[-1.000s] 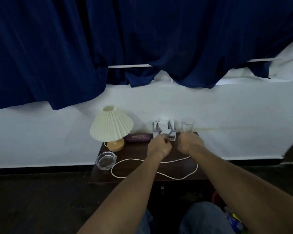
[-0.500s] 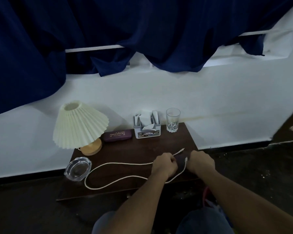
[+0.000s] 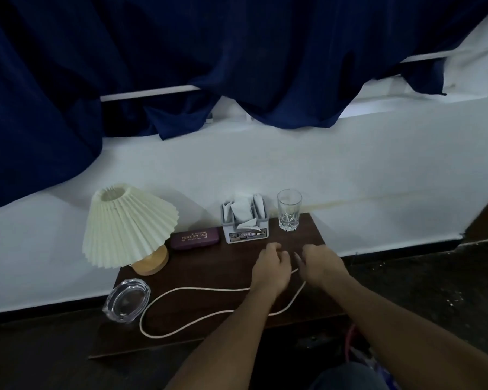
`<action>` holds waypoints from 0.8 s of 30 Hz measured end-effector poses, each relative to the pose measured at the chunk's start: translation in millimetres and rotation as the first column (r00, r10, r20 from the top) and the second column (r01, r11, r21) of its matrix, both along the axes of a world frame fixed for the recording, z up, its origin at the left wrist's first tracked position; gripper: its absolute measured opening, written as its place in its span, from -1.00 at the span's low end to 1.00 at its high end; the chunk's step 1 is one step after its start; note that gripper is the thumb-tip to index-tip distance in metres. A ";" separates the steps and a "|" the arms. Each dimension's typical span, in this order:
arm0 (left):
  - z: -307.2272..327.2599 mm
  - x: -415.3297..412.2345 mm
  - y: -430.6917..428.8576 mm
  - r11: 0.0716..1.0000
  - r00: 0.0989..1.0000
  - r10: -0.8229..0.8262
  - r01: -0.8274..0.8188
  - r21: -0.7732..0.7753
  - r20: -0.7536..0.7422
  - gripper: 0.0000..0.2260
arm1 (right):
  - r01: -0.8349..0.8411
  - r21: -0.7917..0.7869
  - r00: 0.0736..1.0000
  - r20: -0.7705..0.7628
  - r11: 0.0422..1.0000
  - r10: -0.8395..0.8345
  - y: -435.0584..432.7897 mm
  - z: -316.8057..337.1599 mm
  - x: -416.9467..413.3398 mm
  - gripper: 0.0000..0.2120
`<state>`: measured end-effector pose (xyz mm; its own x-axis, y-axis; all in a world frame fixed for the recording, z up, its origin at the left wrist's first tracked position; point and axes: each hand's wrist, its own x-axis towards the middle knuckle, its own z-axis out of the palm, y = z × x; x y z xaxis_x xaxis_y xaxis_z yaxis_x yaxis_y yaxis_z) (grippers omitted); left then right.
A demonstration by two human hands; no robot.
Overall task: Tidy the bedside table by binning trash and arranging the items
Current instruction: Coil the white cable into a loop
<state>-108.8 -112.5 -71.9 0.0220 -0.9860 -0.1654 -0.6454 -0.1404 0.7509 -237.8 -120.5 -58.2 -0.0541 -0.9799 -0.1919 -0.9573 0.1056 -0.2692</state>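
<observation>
A long white cable (image 3: 181,323) lies in a loop across the dark wooden bedside table (image 3: 209,266). My left hand (image 3: 271,270) and my right hand (image 3: 320,266) are close together over the table's right half, each closed on one end of the cable. A short tip of the cable sticks up beside my right hand. The loop trails to the left, toward a clear glass ashtray (image 3: 126,300) at the table's left front.
A cream pleated lamp (image 3: 124,223) stands at the back left. Along the wall sit a maroon glasses case (image 3: 195,238), a grey tissue holder (image 3: 244,220) and an empty drinking glass (image 3: 288,209). A dark blue curtain (image 3: 181,66) hangs above. Colourful items lie on the floor at the lower right.
My hands came back from the tissue holder to the cable and took hold of its ends, then lifted them a little toward the table's back. The view shifted.
</observation>
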 end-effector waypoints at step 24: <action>319.4 101.2 81.7 0.928 0.985 0.091 -0.031 -0.371 0.146 -0.59 | -0.151 -0.441 0.879 0.349 0.885 0.324 79.7 297.9 71.4 -0.93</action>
